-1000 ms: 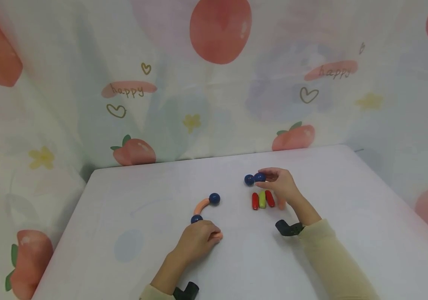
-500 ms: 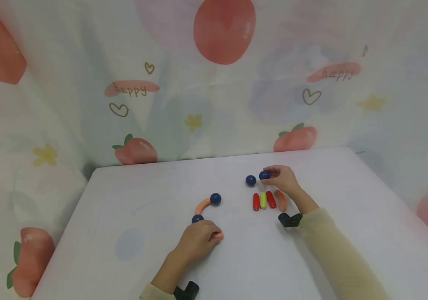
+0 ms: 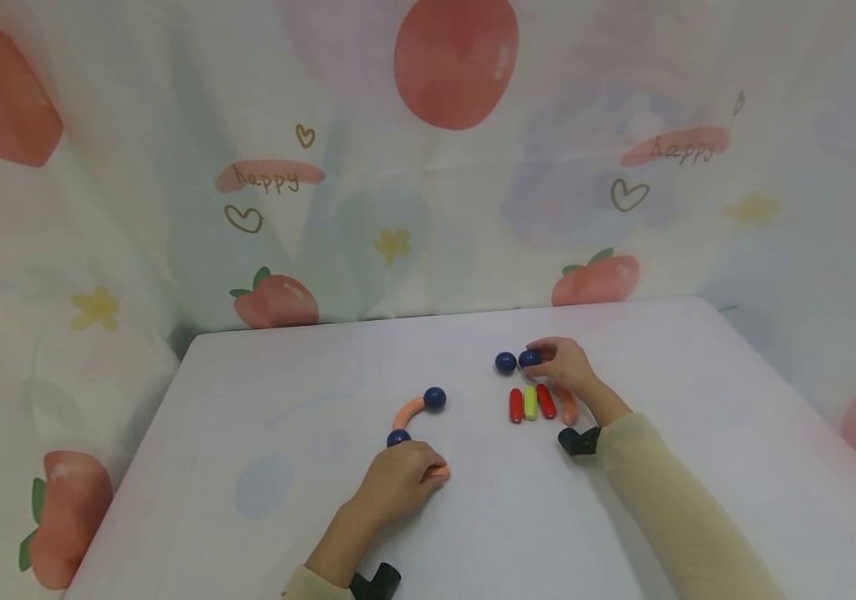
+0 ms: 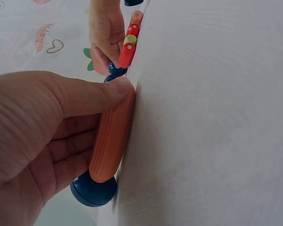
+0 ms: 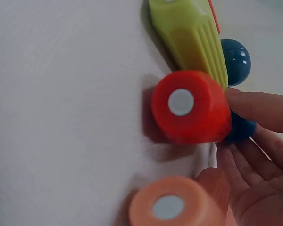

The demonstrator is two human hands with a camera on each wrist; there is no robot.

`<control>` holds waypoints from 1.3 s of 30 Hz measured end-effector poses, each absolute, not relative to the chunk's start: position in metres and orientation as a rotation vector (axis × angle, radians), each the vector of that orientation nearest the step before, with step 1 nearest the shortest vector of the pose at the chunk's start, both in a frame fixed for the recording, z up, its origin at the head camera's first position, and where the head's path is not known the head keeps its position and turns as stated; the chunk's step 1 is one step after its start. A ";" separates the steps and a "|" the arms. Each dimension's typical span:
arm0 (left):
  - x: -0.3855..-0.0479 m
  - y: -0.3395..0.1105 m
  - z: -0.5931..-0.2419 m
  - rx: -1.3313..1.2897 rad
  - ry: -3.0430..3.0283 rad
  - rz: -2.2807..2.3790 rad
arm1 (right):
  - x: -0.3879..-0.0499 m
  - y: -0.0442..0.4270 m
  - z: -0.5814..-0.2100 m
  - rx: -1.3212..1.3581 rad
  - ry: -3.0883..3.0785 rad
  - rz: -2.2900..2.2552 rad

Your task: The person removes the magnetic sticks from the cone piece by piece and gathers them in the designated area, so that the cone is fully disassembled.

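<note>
My left hand [image 3: 401, 479] pinches an orange curved stick [image 4: 112, 134] between thumb and fingers, low over the table. A dark blue ball [image 4: 93, 189] sits at the stick's near end in the left wrist view. Another curved orange stick [image 3: 407, 412] runs from a blue ball [image 3: 398, 437] beside this hand up to a second blue ball [image 3: 435, 398]. Farther back, my right hand [image 3: 564, 367] holds a blue ball [image 3: 529, 358] between thumb and fingers, just right of a loose blue ball [image 3: 506, 362]. The fingers partly hide the held ball.
In front of the right hand lie a red stick [image 3: 516, 405], a yellow-green stick [image 3: 530, 402], another red stick [image 3: 546, 401] and a curved orange stick [image 3: 568, 406]. Pale discs show on some stick ends. A printed cloth backdrop [image 3: 428, 225] stands behind the white table [image 3: 307, 358].
My right hand first draws its blue ball up and right, away from the loose ball, then lowers it back toward the table. The left hand stays in place; the head view shifts slightly.
</note>
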State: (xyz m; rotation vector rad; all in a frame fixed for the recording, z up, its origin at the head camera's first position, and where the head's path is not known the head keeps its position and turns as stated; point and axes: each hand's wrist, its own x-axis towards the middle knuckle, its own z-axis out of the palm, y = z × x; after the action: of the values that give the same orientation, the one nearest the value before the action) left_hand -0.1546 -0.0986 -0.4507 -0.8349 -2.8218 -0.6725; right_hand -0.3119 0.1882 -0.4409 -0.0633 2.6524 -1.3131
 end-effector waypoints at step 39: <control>-0.160 -0.130 -0.430 -0.666 -2.867 -0.724 | -0.274 0.170 -0.428 -0.135 2.655 -1.511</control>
State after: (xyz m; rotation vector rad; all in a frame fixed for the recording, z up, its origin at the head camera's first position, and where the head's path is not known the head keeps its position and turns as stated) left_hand -0.1598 -0.1301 -0.4300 -0.6661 -2.8672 -0.7244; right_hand -0.2743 0.1704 -0.4283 -0.1346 2.6553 -1.5108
